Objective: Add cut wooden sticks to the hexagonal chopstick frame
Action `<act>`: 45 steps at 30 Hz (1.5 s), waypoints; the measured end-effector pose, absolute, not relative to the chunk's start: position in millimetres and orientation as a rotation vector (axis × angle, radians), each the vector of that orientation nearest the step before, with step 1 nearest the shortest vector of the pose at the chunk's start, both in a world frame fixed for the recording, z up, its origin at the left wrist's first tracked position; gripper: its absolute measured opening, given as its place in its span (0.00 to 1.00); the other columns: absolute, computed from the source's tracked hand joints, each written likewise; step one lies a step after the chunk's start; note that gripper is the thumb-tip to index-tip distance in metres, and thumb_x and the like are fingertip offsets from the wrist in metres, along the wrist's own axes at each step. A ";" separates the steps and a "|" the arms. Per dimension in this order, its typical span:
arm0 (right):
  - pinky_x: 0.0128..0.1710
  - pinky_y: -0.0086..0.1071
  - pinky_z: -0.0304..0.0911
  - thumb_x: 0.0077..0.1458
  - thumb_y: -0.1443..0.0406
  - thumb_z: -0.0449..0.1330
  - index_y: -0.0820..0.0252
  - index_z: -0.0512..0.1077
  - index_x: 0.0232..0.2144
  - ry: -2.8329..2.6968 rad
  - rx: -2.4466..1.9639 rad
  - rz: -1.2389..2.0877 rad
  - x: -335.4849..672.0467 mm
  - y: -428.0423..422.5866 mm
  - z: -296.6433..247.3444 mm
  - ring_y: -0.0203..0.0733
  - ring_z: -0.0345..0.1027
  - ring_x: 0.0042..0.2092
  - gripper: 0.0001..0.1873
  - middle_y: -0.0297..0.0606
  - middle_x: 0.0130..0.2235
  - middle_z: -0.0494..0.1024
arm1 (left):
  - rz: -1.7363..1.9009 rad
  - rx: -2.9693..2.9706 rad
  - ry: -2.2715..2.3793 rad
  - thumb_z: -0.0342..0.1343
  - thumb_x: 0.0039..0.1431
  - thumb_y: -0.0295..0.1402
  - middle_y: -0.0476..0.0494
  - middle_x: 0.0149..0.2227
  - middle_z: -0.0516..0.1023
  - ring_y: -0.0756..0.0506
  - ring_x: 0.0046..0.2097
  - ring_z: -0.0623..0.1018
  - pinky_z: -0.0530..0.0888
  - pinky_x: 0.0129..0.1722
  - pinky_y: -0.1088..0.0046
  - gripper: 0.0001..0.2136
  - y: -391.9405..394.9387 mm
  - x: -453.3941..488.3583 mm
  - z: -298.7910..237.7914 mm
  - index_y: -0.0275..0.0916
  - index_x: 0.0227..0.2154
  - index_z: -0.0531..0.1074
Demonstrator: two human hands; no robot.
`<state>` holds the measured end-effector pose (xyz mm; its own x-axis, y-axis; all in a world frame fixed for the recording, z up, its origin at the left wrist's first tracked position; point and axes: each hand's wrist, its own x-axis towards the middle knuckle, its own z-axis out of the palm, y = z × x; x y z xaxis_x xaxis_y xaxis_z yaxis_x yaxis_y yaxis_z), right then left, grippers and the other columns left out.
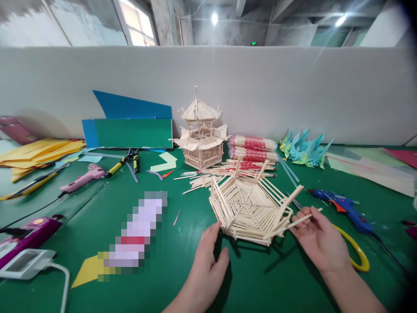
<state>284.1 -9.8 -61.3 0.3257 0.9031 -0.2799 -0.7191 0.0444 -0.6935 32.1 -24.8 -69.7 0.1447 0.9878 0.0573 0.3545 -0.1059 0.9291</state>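
A hexagonal frame of pale wooden sticks [247, 202] lies on the green table, with short posts standing up at several corners. The fingertips of my left hand [210, 256] touch its near left edge; the thumb is held apart and does not grip it. My right hand [321, 239] pinches a single wooden stick [298, 221] between thumb and fingers, its far end at the frame's right corner. Behind the frame stands a two-tiered stick pagoda [202, 139], beside loose sticks [203, 181] and wrapped stick bundles [252, 143].
A blue glue gun [348, 208] and a yellow scissor handle [363, 258] lie right of my right hand. Leftward are a pink glue gun [84, 178], pliers [117, 167], a purple device [32, 237] and yellow paper [42, 152]. A white partition [208, 69] bounds the back.
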 end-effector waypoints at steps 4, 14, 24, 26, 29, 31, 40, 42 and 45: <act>0.28 0.27 0.66 0.46 0.63 0.60 0.59 0.64 0.21 -0.250 -0.886 1.245 286.2 -3.7 -60.2 0.28 0.56 0.20 0.09 0.23 0.18 0.62 | 0.950 1.664 1.322 0.51 0.50 0.27 0.34 0.55 0.67 0.39 0.57 0.64 0.61 0.55 0.57 0.24 -26.4 36.9 -67.3 0.36 0.53 0.62; 0.32 0.30 0.65 0.50 0.60 0.58 0.58 0.67 0.20 -0.344 -0.930 0.877 283.5 -52.5 -54.7 0.31 0.57 0.23 0.11 0.27 0.19 0.62 | 1.060 1.937 1.403 0.52 0.54 0.31 0.38 0.49 0.68 0.41 0.52 0.68 0.67 0.50 0.60 0.19 -14.7 23.5 -50.9 0.41 0.51 0.61; 0.26 0.27 0.58 0.50 0.58 0.60 0.58 0.74 0.25 -0.557 -1.087 0.657 253.0 -63.6 -47.7 0.34 0.61 0.28 0.10 0.32 0.26 0.70 | 1.063 2.524 1.022 0.57 0.52 0.29 0.42 0.42 0.68 0.40 0.47 0.66 0.64 0.46 0.58 0.16 20.0 25.0 -9.0 0.42 0.44 0.66; 0.25 0.27 0.58 0.50 0.57 0.60 0.58 0.74 0.25 -0.561 -1.089 0.651 254.5 -63.3 -46.1 0.34 0.60 0.27 0.11 0.32 0.25 0.69 | 1.048 2.551 1.029 0.57 0.52 0.29 0.43 0.40 0.67 0.41 0.45 0.67 0.64 0.44 0.59 0.15 20.6 24.8 -7.6 0.42 0.43 0.67; 0.25 0.29 0.58 0.51 0.57 0.59 0.58 0.73 0.24 -0.555 -1.097 0.628 258.0 -64.3 -45.7 0.35 0.60 0.26 0.11 0.32 0.24 0.69 | 0.996 2.558 1.034 0.56 0.52 0.30 0.42 0.41 0.67 0.40 0.46 0.66 0.64 0.44 0.59 0.14 21.3 25.9 -5.2 0.44 0.44 0.67; 0.25 0.29 0.58 0.51 0.57 0.59 0.59 0.73 0.24 -0.547 -1.104 0.613 259.5 -64.7 -46.0 0.35 0.59 0.26 0.11 0.33 0.24 0.69 | 0.937 2.582 1.024 0.56 0.53 0.31 0.40 0.45 0.67 0.39 0.49 0.64 0.62 0.46 0.57 0.14 23.1 27.4 -1.9 0.44 0.44 0.68; 0.26 0.28 0.57 0.52 0.59 0.58 0.59 0.73 0.24 -0.548 -1.100 0.621 259.9 -60.0 -44.3 0.34 0.60 0.26 0.11 0.33 0.24 0.69 | 0.679 2.648 0.860 0.54 0.55 0.32 0.42 0.47 0.70 0.37 0.54 0.60 0.58 0.49 0.54 0.06 38.0 35.7 17.5 0.43 0.35 0.73; 0.26 0.27 0.57 0.52 0.59 0.58 0.59 0.73 0.24 -0.548 -1.101 0.634 261.0 -58.7 -44.6 0.34 0.61 0.27 0.11 0.33 0.24 0.70 | 0.684 2.611 0.844 0.54 0.55 0.32 0.43 0.44 0.71 0.38 0.53 0.62 0.59 0.49 0.55 0.05 40.2 37.1 17.7 0.43 0.33 0.74; 0.26 0.27 0.57 0.51 0.58 0.58 0.59 0.73 0.24 -0.534 -1.099 0.650 262.3 -56.9 -44.8 0.33 0.61 0.27 0.11 0.32 0.24 0.70 | 0.675 2.563 0.825 0.53 0.55 0.31 0.44 0.42 0.72 0.40 0.52 0.63 0.60 0.50 0.56 0.05 41.4 38.2 17.5 0.44 0.32 0.74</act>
<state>262.3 -56.9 -44.8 0.6991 0.7111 0.0749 -0.2125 0.3066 -0.9278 38.2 41.4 17.5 0.7149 0.6175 0.3280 0.4433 -0.7630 0.4703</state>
